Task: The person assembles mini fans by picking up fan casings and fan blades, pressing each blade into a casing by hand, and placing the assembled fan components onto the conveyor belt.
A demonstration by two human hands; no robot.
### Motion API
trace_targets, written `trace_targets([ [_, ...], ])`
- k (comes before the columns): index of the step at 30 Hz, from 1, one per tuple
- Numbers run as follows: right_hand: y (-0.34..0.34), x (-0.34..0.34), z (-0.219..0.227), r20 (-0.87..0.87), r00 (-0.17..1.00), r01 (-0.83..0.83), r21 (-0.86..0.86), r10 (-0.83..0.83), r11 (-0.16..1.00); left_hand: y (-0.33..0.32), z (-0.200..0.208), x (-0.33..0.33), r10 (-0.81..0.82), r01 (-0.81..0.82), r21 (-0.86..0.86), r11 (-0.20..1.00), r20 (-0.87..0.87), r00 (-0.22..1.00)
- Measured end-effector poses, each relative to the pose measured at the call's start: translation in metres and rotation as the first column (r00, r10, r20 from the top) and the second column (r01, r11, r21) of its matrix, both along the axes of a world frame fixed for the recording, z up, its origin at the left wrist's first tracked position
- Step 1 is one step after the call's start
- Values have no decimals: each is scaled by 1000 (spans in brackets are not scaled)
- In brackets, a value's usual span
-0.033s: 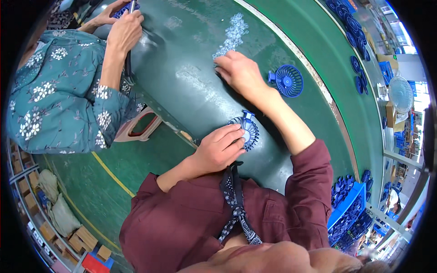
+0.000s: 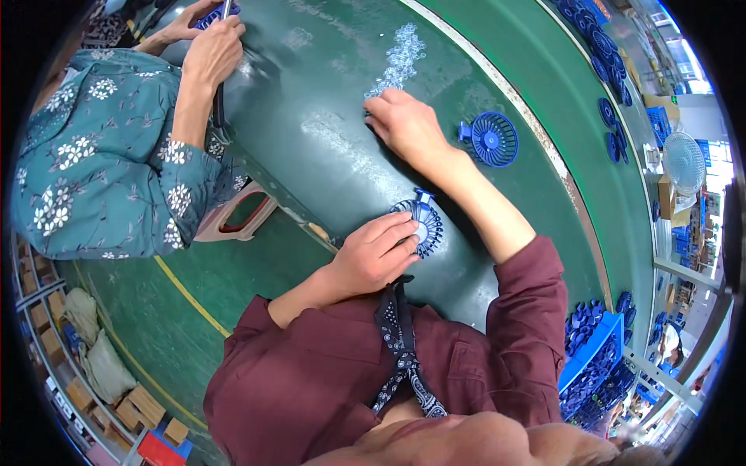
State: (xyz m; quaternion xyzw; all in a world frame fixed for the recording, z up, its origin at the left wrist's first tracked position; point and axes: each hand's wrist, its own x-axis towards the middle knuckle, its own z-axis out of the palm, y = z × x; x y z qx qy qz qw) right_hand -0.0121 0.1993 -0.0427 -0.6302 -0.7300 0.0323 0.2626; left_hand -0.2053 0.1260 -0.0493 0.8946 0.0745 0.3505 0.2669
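My left hand (image 2: 378, 252) rests over a round blue fan cage (image 2: 433, 233), its fingers closed on the rim and the pale centre. The cage lies on the dark green table close to my body, its short stem toward the far side. Farther out, my right hand (image 2: 404, 128) is at the near end of a strip of small clear plastic pieces (image 2: 402, 58). Its fingers are bent together, and whatever is between the fingertips is hidden. Right of that hand lies a second blue fan cage (image 2: 491, 140), open side up, with its stem pointing left.
At the left a co-worker in a flowered green sleeve (image 2: 183, 194) handles a blue part (image 2: 214, 17) and a tool. A pale stool (image 2: 247, 217) stands by the table edge. Right of me is a blue crate (image 2: 594, 361) of blue parts. Several blue parts line the far-right belt (image 2: 513, 46).
The fingers of my right hand have shifted very slightly at the end of the clear pieces. My left hand and the fan cage have stayed in place.
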Motion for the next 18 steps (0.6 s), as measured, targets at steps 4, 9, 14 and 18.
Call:
trace_targets([
  [4, 2, -9, -6, 72, 997, 8, -20, -7, 1000, -6, -5, 0, 2, -3, 12, 1000, 16, 1000],
  [9, -27, -3, 11, -117, 986, 124, 77, -115, 989, -12, -2, 2, 139, -139, -34, 990, 22, 990],
  [14, -131, 33, 50, -412, 860, 326, -12, -301, 945, -16, 24, 16, 261, -241, 102, 965, -290, 921],
  [18, -226, 36, 52, -642, 502, 470, -359, -579, 806, -25, 22, 25, 281, -203, 236, 950, -371, 885],
])
